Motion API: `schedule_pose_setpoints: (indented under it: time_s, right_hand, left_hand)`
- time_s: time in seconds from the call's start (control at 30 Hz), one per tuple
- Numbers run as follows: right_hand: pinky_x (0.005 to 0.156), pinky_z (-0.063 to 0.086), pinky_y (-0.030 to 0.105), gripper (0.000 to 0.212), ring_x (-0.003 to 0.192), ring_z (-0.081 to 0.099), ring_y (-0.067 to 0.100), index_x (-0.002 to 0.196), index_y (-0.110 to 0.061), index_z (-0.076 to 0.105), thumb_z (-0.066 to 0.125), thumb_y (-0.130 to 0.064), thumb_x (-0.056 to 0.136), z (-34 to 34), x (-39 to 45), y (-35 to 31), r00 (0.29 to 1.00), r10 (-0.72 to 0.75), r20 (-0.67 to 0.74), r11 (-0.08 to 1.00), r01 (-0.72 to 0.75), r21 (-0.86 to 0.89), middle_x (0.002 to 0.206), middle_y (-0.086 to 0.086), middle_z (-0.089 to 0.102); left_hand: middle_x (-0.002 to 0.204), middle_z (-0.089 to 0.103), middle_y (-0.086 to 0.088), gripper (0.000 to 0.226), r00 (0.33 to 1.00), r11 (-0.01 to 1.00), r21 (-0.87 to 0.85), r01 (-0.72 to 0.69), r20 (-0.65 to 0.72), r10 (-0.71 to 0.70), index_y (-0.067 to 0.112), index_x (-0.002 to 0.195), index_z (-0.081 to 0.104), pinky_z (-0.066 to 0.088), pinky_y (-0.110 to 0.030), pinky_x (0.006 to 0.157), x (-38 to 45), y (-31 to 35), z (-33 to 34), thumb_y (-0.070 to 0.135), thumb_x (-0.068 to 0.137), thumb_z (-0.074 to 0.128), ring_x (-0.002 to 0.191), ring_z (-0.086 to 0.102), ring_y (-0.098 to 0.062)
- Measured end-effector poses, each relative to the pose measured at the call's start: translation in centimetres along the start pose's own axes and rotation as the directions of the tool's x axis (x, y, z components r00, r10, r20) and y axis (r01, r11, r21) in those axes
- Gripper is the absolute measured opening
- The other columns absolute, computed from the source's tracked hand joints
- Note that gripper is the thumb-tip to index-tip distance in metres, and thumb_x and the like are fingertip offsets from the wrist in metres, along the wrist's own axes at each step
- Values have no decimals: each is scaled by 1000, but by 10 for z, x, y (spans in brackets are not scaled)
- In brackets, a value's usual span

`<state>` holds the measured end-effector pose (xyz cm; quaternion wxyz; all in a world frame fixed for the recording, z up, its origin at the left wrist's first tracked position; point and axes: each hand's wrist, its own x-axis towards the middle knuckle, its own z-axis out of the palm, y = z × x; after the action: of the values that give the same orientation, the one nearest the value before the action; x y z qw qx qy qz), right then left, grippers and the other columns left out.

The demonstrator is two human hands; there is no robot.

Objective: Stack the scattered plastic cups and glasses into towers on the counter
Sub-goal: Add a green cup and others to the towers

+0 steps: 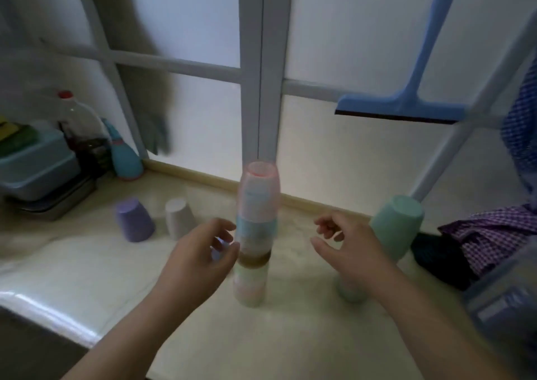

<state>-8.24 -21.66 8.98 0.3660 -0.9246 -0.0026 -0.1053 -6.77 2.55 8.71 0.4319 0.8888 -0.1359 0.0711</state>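
Note:
A tall tower of upside-down cups (255, 234) stands in the middle of the counter (290, 321), with a pink cup (259, 189) on top, then blue, brown and pale ones below. My left hand (200, 251) hovers at the tower's left side, fingers apart, fingertips close to or touching it. My right hand (345, 243) is open to the right of the tower, apart from it. Behind my right hand stands a second tower with a mint green cup (398, 222) on top. A purple cup (134, 219) and a white cup (179, 218) sit upside down at the left.
A window frame (261, 68) rises right behind the tower. A blue squeegee (406, 103) hangs at the upper right. Checked cloth (494, 234) lies at the right. A bottle (84, 126), a teal box (35, 161) and a metal tray (52, 208) crowd the left. The counter's front edge (49, 312) drops off.

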Motion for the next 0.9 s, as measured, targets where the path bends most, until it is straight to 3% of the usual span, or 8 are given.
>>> schedule_pose_setpoints:
  time_s: [0.1,0.2,0.37,0.47,0.67,0.77,0.9]
  right_hand:
    - [68,46,17,26,80,58,9,79,-41,53,70,-21,75,32,-8,-17,999,-5,41,999,3,35,80,-8,65]
    - [68,46,16,23,81,58,11,79,-37,58,69,-17,74,61,-11,-34,999,17,50,999,-19,50,76,-8,65]
    - [64,45,17,16,75,59,13,80,-32,61,67,-23,68,85,-12,-36,982,171,-81,982,-163,99,86,-13,65]
    - [65,44,18,27,77,57,15,77,-32,63,71,-7,72,86,-15,-35,963,240,-124,969,-230,88,91,-13,63]
    - [68,46,21,21,77,57,18,79,-33,63,72,-17,70,86,-21,-39,927,305,-217,952,-290,97,81,-4,64]
    - [66,46,20,13,76,58,15,77,-33,62,63,-28,65,89,-23,-39,908,328,-262,944,-305,125,83,-7,64]
    - [66,47,21,14,72,58,9,76,-34,62,68,-24,68,87,-25,-35,903,341,-261,939,-312,147,74,-3,66]
  left_hand:
    - [84,63,13,19,996,996,27,86,-31,-85,30,91,56,51,-35,72,12,-50,-12,20,77,64,77,58,-8]
    - [96,60,6,32,991,988,80,134,17,-135,19,105,56,47,-33,75,30,-95,-17,18,75,67,85,59,-18]
    - [128,52,-5,63,960,988,140,65,261,-100,14,127,42,40,-28,87,70,-145,-1,24,72,71,114,51,-22]
    - [135,46,-7,73,911,989,143,43,402,-98,14,132,37,40,-31,92,89,-157,16,24,69,73,118,48,-23]
    - [128,49,-10,70,832,982,186,34,539,-131,15,127,39,44,-34,85,104,-172,44,20,65,71,108,53,-28]
    - [119,54,-10,62,834,984,175,42,535,-131,16,118,44,46,-35,79,105,-172,46,19,63,73,101,55,-28]
    - [108,59,-9,59,878,989,130,75,462,-127,14,113,49,43,-31,75,103,-160,27,19,61,77,96,57,-28]
